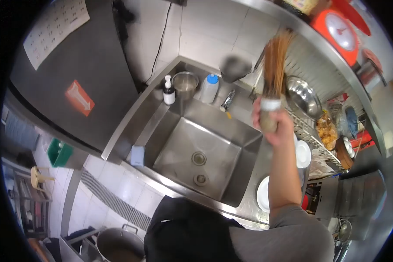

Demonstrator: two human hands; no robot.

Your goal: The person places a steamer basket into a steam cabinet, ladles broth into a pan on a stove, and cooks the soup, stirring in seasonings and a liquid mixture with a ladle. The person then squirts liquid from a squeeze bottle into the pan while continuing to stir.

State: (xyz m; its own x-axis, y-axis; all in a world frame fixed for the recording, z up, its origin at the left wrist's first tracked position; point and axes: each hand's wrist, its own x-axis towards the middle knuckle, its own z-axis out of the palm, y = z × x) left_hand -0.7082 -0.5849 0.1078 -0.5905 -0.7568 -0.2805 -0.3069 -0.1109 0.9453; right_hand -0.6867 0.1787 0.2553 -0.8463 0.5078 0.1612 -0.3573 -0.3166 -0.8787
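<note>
My right hand (280, 124) is raised over the right rim of the sink, its fingers wrapped round the pale lower end of a bamboo brush (275, 65). The brush stands nearly upright, with a white band above the grip and long, thin brown bristles splaying toward the top. Motion blurs its tip. Behind it is a wire dish rack (308, 126) on the wall, with a steel bowl (303, 97) in it. Below and to the left lies the steel sink (174, 150), its basin showing two drain fittings. My left hand is out of view.
Along the sink's back stand a pump bottle (169, 90), a steel pot (185, 84), a blue-capped bottle (209, 88) and a faucet (227, 100). A blue sponge (137, 156) lies at the front left corner. White plates (263, 194) sit right; a shelf edge (336, 56) overhangs.
</note>
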